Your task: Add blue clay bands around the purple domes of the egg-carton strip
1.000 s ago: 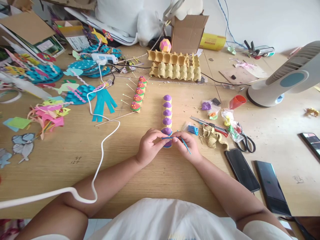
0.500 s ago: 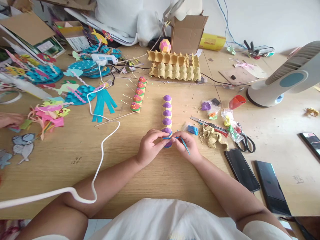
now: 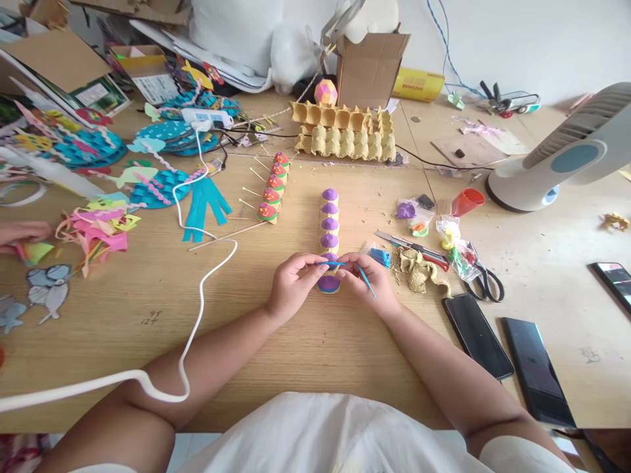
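Observation:
A thin blue strip (image 3: 365, 281) is stretched between my two hands, its loose end hanging down across my right fingers. My left hand (image 3: 296, 282) pinches one end between thumb and fingertips. Opposite it, my right hand (image 3: 367, 282) pinches the strip too. Both hands hover over the near end of an egg-carton row (image 3: 329, 225) with purple domes on top. The nearest dome (image 3: 328, 283) shows below the strip, with a blue edge along its base. A bag of blue clay (image 3: 380, 256) lies beyond my right hand.
A red-and-green carton row (image 3: 272, 195) stands back left. Right of my hands lie a cutter (image 3: 414, 246), scissors (image 3: 488, 282) and phones (image 3: 478, 335). A white cable (image 3: 201, 295) crosses my left arm. Another person's hand (image 3: 22, 235) holds colored paper at far left.
My hands have lifted slightly, and the blue strip is now higher, uncovering more of the nearest purple dome. The other person's hand has shifted with its colored paper.

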The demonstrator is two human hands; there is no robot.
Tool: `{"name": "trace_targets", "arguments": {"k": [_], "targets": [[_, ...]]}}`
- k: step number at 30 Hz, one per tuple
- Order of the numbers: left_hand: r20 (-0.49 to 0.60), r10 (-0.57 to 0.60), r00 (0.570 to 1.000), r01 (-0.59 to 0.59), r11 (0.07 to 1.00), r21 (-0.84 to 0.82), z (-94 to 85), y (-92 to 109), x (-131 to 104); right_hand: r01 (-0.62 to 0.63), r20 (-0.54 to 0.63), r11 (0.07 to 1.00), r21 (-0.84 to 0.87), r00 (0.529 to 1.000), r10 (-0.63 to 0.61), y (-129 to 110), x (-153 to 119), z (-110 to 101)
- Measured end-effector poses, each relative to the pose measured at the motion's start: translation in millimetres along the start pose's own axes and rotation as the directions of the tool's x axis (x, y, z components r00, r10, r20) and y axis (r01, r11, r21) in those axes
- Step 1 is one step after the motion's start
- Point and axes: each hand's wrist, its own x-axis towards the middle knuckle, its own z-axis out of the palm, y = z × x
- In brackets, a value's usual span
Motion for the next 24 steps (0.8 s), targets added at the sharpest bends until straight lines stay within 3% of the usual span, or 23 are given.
{"name": "trace_targets", "arguments": {"k": [7,14,20,24], "targets": [[-0.005,-0.13,0.992,0.128,0.984,-0.12,2.6,-10,9,-0.062,-0.082,0.995,0.081,0.994,0.069,5,9,-3],[-0.02,-0.199,0.98,0.19,0.957,-0.221,5.8,-15,18,-0.068,-0.156,0.998,-0.016,0.986,0.064,7,17,-5],[-0.036,-0.187,0.982,0.174,0.956,-0.235,6.8,-17,21,-0.088,-0.06,0.978,-0.189,0.995,0.078,-3,21,-6],[-0.039,-0.186,0.982,0.172,0.957,-0.234,7.3,-19,22,-0.097,-0.029,0.973,-0.209,0.995,0.093,-7,22,-3]]}}
